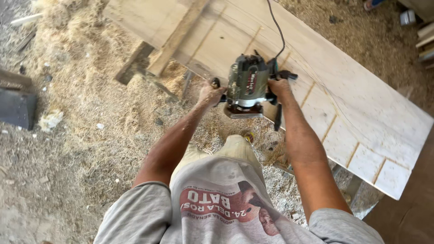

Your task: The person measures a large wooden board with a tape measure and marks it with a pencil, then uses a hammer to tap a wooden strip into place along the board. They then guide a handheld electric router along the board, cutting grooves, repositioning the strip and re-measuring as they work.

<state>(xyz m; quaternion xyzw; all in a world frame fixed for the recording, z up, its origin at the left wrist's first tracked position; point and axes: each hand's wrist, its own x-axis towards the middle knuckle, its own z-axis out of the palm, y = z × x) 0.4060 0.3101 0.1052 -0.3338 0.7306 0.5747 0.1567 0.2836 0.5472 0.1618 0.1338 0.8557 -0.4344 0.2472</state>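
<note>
A green and black handheld wood router (247, 86) sits at the near edge of a long pale wooden panel (343, 95). My left hand (210, 94) grips its left handle knob, and my right hand (279, 86) grips the right handle. The router's base hangs over the panel's edge. Its black power cord (276, 27) runs up across the board. Curved pencil lines and short routed slots mark the panel.
Thick wood shavings (99, 99) cover the ground to the left and below. A wooden support piece (135, 61) sticks out under the panel's far end. A dark block (16, 106) lies at the left edge; stacked boards and a metal can (408, 17) sit top right.
</note>
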